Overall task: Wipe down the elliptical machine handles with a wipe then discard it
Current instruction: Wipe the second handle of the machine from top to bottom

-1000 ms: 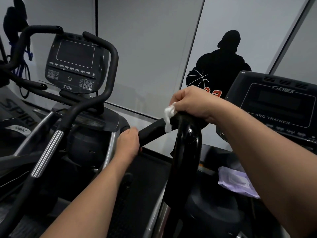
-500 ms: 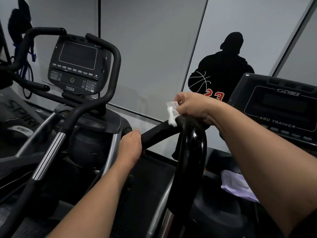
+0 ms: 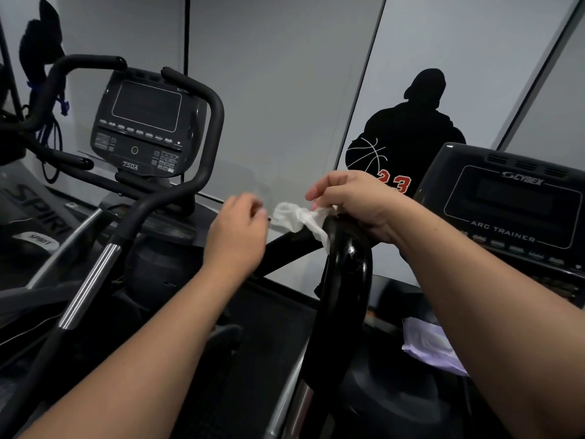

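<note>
fingers (image 3: 319,193) of right hand (image 3: 357,204) pinch wipe (image 3: 300,218) atop handle (image 3: 345,267); left hand (image 3: 237,236) loose, empty

I'm counting two hands: left hand (image 3: 235,231) and right hand (image 3: 354,201). I'm seeing one white wipe (image 3: 300,218). I'm logging two machine consoles: the left console (image 3: 142,125) marked 750A and the right console (image 3: 512,204) marked ARC TRAINER. I'm seeing one glossy black handle (image 3: 346,280) up close, and two curved handlebars (image 3: 202,131) around the left console. I'm counting one pale purple packet (image 3: 433,350) and one silhouette wall graphic (image 3: 411,134) with a basketball.
</note>
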Motion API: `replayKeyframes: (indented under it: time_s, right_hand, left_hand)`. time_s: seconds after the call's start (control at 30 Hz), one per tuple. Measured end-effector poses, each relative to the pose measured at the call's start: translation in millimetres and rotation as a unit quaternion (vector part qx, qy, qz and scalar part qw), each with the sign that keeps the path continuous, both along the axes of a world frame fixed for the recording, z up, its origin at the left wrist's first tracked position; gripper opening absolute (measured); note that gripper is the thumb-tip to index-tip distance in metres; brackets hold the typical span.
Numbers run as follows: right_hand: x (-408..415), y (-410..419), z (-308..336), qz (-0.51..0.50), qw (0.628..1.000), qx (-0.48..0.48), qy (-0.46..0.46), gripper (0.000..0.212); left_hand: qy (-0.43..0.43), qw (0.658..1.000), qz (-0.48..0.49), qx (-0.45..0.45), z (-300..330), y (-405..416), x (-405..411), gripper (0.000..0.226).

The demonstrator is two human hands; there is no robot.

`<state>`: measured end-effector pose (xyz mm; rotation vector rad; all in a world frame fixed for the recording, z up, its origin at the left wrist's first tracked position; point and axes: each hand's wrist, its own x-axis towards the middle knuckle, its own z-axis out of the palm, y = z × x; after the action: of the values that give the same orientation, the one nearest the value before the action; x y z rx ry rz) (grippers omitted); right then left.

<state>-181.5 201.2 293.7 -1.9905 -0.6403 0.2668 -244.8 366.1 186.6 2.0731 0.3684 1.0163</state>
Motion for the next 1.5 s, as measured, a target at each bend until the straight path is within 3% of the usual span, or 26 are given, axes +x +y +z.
replayKeyframes:
  time_s: [0.1, 0.2, 0.33, 0.47, 0.57, 0.67, 0.8, 0.97, 1.17, 1.37, 1.5]
  right_hand:
    - [-4, -4, -6, -0.002, 0.999, 0.043, -0.006, 0.020]
    - [-7, -14, -11, -0.033, 0.996, 0.075, -0.030, 0.018]
    - [-18, -35, -19, -0.111, 0.985, 0.033, -0.124, 0.004]
    - [-42, -44, -20, -0.120, 0.969, -0.013, -0.216, 0.012]
    - [-52, -41, -19, -0.130, 0.954, -0.044, -0.265, 0.013]
    - [-53, -39, -23, -0.135, 0.954, -0.035, -0.267, 0.013]
    - [-53, -36, -24, -0.142, 0.951, -0.033, -0.273, 0.013]
    - [-53, -35, -24, -0.145, 0.951, -0.032, -0.271, 0.012]
    - [-54, -34, -24, -0.145, 0.951, -0.038, -0.271, 0.012]
    - [-54, -36, -27, -0.155, 0.951, -0.017, -0.266, 0.011]
    - [-54, -36, -28, -0.149, 0.953, -0.021, -0.264, 0.011]
  left_hand:
    - [-0.046, 0.985, -0.164, -0.003, 35, -28, 1, 0.036]
    - [-0.033, 0.976, -0.216, 0.006, 40, -47, 2, 0.041]
    - [-0.011, 0.982, -0.163, 0.092, 31, -45, 3, 0.031]
    - [0.049, 0.989, -0.089, 0.108, 26, -32, 6, 0.011]
    - [0.008, 0.987, -0.081, 0.140, 22, -49, -4, 0.006]
    - [-0.016, 0.986, -0.073, 0.151, 7, -47, -10, 0.009]
    - [0.025, 0.997, -0.005, 0.074, -3, -28, -6, 0.010]
    - [-0.039, 0.989, -0.066, 0.129, 8, -62, -10, 0.006]
    - [0.010, 0.997, 0.029, 0.066, -16, -31, -16, 0.009]
    - [-0.036, 0.991, -0.049, 0.117, 1, -64, -15, 0.005]
    - [0.010, 0.999, 0.041, 0.002, -30, -32, -28, 0.026]
